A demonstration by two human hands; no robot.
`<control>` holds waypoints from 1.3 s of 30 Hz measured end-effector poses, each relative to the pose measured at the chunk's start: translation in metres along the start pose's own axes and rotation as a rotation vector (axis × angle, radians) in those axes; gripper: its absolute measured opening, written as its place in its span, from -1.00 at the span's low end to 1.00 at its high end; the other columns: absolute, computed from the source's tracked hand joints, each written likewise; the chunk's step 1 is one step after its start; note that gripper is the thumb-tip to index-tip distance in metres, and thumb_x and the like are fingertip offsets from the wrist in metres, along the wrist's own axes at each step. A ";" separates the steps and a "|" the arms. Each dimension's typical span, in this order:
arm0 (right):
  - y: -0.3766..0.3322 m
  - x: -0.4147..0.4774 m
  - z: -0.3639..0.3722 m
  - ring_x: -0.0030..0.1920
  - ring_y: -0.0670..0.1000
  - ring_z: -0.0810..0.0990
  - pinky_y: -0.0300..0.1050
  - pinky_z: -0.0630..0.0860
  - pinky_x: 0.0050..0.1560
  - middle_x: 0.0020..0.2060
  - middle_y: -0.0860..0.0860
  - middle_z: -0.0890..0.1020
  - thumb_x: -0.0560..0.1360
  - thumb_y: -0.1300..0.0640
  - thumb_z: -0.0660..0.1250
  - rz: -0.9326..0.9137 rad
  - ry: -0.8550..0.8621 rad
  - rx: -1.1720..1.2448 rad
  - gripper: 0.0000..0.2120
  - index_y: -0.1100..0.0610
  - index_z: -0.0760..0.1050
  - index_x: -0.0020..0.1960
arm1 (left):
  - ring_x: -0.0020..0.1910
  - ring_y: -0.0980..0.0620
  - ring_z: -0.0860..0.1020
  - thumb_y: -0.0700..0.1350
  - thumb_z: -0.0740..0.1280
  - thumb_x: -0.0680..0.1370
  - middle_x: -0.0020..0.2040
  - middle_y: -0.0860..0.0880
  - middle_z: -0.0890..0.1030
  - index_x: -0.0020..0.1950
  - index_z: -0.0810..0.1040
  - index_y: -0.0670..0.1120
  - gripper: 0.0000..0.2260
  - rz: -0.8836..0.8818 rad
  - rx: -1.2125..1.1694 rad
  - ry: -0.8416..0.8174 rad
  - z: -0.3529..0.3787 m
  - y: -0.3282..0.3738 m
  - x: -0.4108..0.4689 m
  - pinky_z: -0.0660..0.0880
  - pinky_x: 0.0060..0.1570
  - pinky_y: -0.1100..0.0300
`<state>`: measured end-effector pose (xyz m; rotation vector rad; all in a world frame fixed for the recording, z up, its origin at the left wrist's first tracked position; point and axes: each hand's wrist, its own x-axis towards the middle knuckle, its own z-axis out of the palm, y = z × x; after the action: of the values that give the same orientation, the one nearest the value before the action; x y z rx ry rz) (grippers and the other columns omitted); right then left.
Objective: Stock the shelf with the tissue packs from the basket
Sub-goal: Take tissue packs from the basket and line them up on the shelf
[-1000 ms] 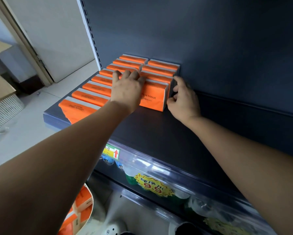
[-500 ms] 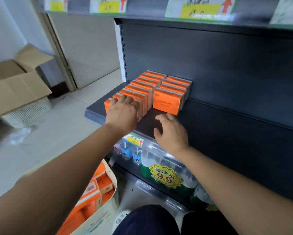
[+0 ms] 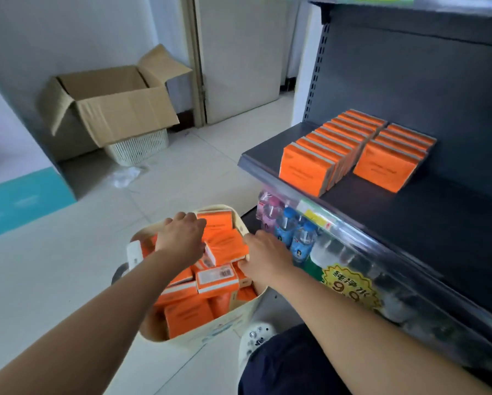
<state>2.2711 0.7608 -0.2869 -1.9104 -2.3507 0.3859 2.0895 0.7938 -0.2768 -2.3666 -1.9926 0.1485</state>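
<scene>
The left hand [image 3: 182, 240] and right hand [image 3: 264, 259] are placed among packs [image 3: 223, 246] in the basket [image 3: 219, 323]; two rows [image 3: 339, 143] are stood on the shelf [image 3: 410, 212].

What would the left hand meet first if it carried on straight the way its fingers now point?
The upright tissue pack at the far side of the basket; the left hand looks almost on it, though depth is unclear.

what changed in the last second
Both hands came off the shelf rows and dropped to the basket: the left hand lies on its loose packs, the right hand at their edge; any grip is unclear. The rows stayed put.
</scene>
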 end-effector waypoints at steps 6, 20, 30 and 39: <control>-0.015 0.020 0.046 0.17 0.16 0.45 0.03 0.44 0.03 0.13 0.10 0.48 0.49 0.07 0.32 -0.043 -0.143 -0.021 -0.72 0.11 0.42 0.17 | 0.34 -0.07 0.35 -0.01 0.27 0.53 0.32 -0.03 0.44 0.33 0.41 0.03 -0.63 -0.054 -0.037 -0.146 0.074 -0.019 -0.013 0.33 0.28 0.02; 0.017 0.048 0.105 0.13 0.08 0.49 -0.01 0.48 0.10 0.11 0.03 0.50 0.47 0.06 0.36 0.004 -0.367 0.050 -0.66 0.03 0.40 0.21 | 0.30 -0.06 0.39 -0.07 0.34 0.50 0.30 -0.03 0.44 0.36 0.28 0.03 -0.54 -0.032 -0.138 -0.288 0.191 0.024 0.011 0.35 0.28 0.04; 0.018 0.066 0.093 0.01 -0.03 0.56 -0.07 0.53 -0.01 0.01 -0.05 0.55 0.31 0.14 0.47 0.479 -0.362 0.839 -0.44 -0.02 0.33 0.23 | -0.07 -0.12 0.56 -0.28 0.28 0.25 -0.09 -0.14 0.57 0.06 0.49 -0.11 -0.61 -0.455 -1.865 -0.651 0.120 -0.028 0.040 0.62 -0.14 0.00; 0.017 0.067 0.072 0.09 0.01 0.61 0.06 0.55 0.14 0.09 -0.01 0.63 0.32 0.08 0.46 0.425 -0.283 1.357 -0.50 -0.02 0.45 0.24 | -0.22 -0.04 0.50 -0.27 0.35 0.15 -0.18 -0.12 0.56 -0.15 0.61 -0.08 -0.70 -0.418 -2.142 -0.598 0.122 -0.009 0.038 0.39 -0.18 0.08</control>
<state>2.2571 0.8188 -0.3671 -1.5248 -1.0146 1.7581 2.0744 0.8297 -0.3987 -1.8233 -3.6321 -2.8539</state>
